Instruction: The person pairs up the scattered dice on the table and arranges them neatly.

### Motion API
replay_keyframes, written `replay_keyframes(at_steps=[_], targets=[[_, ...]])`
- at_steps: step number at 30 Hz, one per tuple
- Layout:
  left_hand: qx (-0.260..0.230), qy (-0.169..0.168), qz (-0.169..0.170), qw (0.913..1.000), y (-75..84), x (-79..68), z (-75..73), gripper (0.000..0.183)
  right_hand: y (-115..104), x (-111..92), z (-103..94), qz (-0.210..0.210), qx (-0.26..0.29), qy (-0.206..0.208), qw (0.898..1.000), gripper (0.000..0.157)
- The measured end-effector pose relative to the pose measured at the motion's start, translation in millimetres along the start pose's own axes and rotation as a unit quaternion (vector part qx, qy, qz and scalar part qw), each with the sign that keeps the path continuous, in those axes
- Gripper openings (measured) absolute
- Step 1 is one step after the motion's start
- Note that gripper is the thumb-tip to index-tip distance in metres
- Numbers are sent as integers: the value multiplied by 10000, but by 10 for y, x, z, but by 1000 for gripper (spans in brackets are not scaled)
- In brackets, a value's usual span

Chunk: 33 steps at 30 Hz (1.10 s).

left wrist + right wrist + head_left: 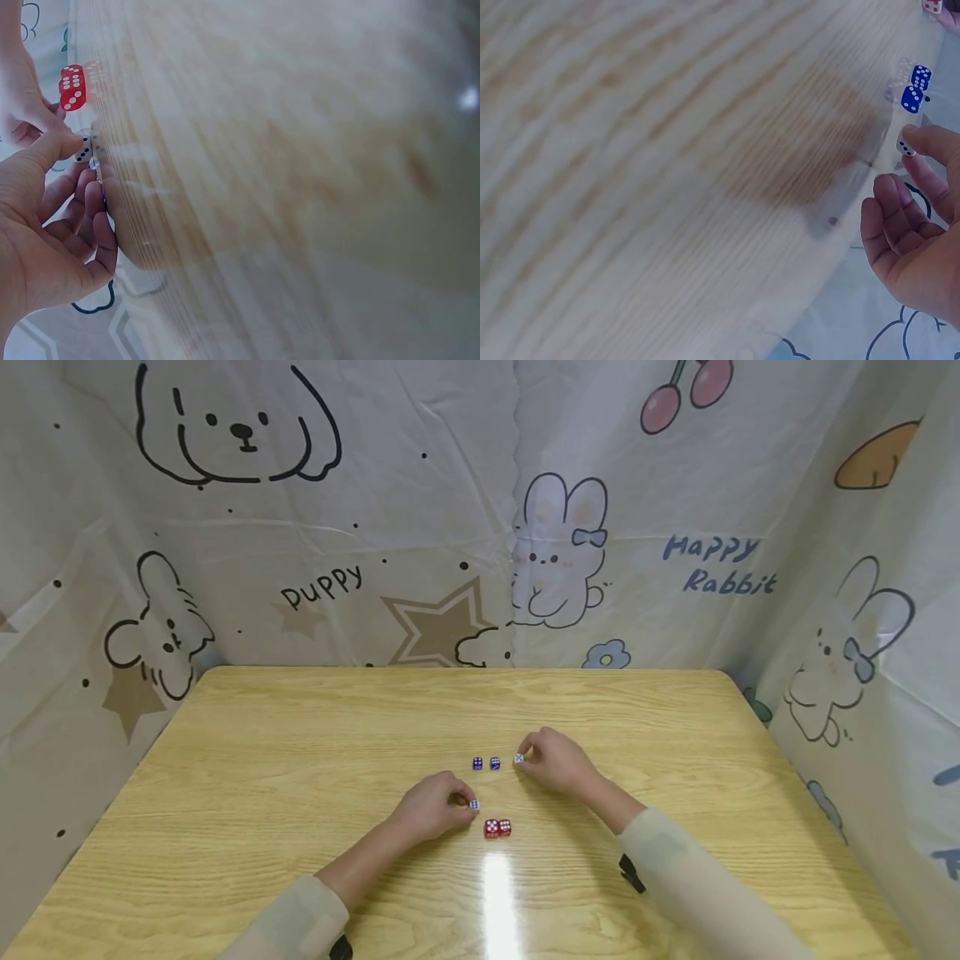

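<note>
Between thumb and fingertips my left hand [433,806] pinches a white die [474,806] with dark pips, low over the table. Farther back, my right hand [558,762] pinches another white die [519,758], whose pips show in the right wrist view as well. Two blue dice [477,763] with white pips sit just left of the right hand, a small gap between them. Nearer to me, two red dice [498,828] stand side by side, to the right of and below the left fingertips.
All the dice are near the middle of a wood-grain table [300,718]. A white curtain [420,502] printed with cartoon animals hangs behind the table and along both sides. A bright light reflection [498,902] lies on the tabletop near the front.
</note>
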<state>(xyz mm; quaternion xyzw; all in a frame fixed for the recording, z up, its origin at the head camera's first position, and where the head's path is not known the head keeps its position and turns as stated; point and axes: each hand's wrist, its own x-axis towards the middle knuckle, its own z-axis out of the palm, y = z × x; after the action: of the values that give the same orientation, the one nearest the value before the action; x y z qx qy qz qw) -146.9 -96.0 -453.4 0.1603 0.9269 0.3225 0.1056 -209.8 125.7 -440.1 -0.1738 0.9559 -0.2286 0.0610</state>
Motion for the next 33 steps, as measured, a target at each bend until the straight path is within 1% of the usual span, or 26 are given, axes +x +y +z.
replay_keyframes(at_steps=[7,13,18,27,33], targets=[[40,7,23,10000,-8,4,5,13,-25,-82,-4,-91,130,-1,9999,16],[42,4,-23,10000,-18,6,7,14,-64,-149,-5,-157,87,-16,9998,15],[87,32,56,9999,-25,9,4,15,-84,-186,3,-162,117,-40,9998,14],[40,-2,46,10000,-21,21,4,14,-119,-233,48,-299,236,-130,9992,13],[40,-32,7,10000,-22,30,9,15,-146,-261,78,-450,121,-125,9988,13]])
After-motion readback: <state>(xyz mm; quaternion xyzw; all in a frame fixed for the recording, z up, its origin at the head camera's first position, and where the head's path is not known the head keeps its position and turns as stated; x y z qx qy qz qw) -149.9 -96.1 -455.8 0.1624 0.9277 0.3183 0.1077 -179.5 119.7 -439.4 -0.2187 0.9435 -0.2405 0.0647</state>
